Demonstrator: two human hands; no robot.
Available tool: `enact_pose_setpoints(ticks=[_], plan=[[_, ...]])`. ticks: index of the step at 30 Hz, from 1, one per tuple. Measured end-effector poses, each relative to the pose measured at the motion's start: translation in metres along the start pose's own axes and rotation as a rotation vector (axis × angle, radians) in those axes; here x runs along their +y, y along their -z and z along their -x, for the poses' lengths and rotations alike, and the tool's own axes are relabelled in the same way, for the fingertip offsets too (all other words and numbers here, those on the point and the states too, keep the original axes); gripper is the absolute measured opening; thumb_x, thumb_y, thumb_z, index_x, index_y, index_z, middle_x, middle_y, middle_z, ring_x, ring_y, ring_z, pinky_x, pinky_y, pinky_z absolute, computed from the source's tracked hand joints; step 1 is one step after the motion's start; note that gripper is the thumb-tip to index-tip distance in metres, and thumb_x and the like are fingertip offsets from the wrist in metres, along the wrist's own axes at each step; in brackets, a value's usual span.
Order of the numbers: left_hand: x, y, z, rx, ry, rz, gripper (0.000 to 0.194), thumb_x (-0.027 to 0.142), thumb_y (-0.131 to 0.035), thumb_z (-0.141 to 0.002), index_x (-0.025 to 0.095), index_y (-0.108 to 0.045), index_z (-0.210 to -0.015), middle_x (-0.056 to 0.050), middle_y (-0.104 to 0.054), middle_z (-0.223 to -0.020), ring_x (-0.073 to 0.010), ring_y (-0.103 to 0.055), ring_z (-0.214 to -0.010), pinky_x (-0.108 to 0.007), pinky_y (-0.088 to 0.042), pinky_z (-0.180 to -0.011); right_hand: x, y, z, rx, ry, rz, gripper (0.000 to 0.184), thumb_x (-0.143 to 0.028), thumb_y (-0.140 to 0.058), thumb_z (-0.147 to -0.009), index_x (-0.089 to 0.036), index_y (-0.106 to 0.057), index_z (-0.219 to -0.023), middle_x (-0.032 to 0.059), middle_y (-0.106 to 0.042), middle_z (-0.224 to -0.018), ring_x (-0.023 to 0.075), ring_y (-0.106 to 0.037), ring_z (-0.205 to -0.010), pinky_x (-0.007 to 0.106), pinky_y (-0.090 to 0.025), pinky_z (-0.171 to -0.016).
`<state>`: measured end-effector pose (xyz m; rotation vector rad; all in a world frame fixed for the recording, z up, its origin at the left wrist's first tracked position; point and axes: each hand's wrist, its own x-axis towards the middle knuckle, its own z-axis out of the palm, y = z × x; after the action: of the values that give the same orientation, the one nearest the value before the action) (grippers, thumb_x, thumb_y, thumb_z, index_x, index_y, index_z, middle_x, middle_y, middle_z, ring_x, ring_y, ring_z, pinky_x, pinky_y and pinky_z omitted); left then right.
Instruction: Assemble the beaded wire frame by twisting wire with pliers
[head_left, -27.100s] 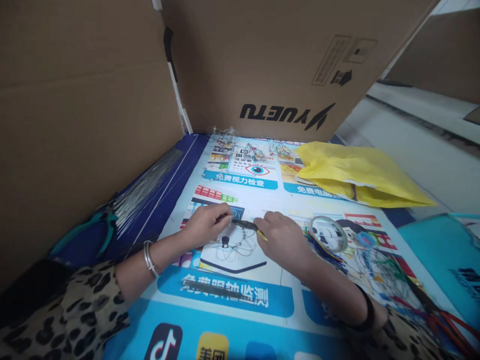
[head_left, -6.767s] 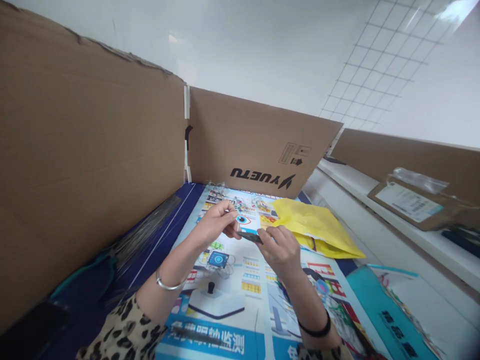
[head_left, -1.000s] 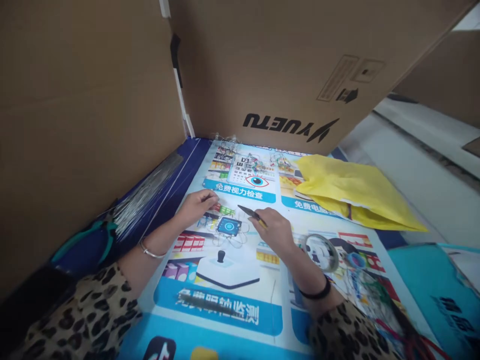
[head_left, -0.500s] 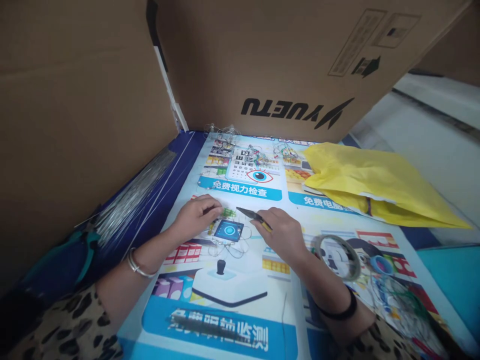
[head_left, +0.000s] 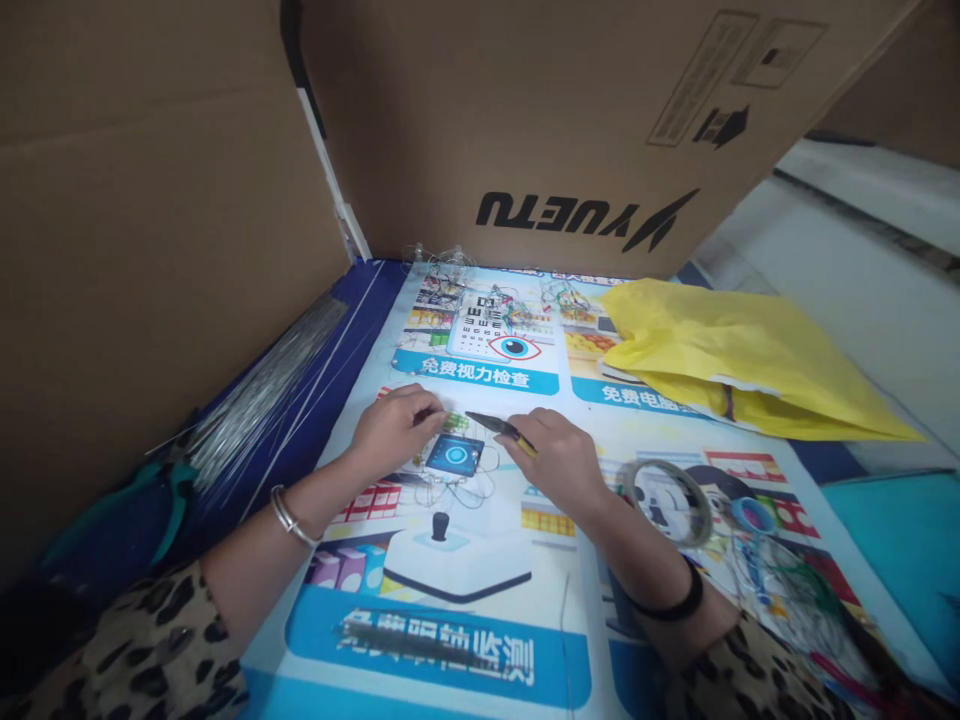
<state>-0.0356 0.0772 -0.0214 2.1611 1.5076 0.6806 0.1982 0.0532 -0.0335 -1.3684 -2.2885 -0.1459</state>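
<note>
My left hand (head_left: 396,428) is closed in a pinch above the printed sheet, left of centre. What its fingertips hold is too small to make out. In my right hand (head_left: 562,460) is a pair of long-nose pliers (head_left: 489,423) with dark pointed jaws and a yellow handle. The jaws point left at my left fingertips, with a small gap between. Just below the hands lies a loop of thin wire with small beads (head_left: 459,482), over a printed blue panel.
Tangled wire pieces (head_left: 442,262) lie at the back by the cardboard wall (head_left: 487,110). Straight wires (head_left: 262,390) and teal-handled pliers (head_left: 176,490) are at left. A yellow bag (head_left: 750,350), a tape roll (head_left: 667,502) and coloured wires (head_left: 780,580) are at right.
Since 6.8 s ago, both hands have come down from a raised position, and the pliers have moved away from my left fingertips. Over the last half second the hands have hardly moved.
</note>
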Motion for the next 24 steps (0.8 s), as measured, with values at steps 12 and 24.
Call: enact_pose_setpoints(ticks=[12, 24], plan=[[-0.0036, -0.0001, 0.0003, 0.001, -0.006, 0.007, 0.016, 0.026, -0.051, -0.082, 0.019, -0.060, -0.070, 0.001, -0.061, -0.075, -0.0130, -0.055, -0.073, -0.024, -0.037, -0.065, -0.0006, 0.0019, 0.0000, -0.015, -0.010, -0.018, 0.027, -0.043, -0.048, -0.087, -0.021, -0.064, -0.085, 0.0047, -0.063, -0.076, 0.0158, -0.056, -0.078, 0.025, -0.039, -0.068], [-0.0009, 0.0021, 0.0003, -0.005, 0.007, 0.025, 0.017, 0.026, -0.051, -0.081, 0.019, -0.060, -0.070, 0.000, -0.060, -0.075, -0.0131, -0.055, -0.073, -0.023, -0.038, -0.065, 0.0002, 0.0010, 0.0014, -0.007, 0.009, -0.021, 0.027, -0.043, -0.048, -0.087, -0.021, -0.064, -0.085, 0.0044, -0.062, -0.075, 0.0157, -0.056, -0.078, 0.024, -0.038, -0.067]])
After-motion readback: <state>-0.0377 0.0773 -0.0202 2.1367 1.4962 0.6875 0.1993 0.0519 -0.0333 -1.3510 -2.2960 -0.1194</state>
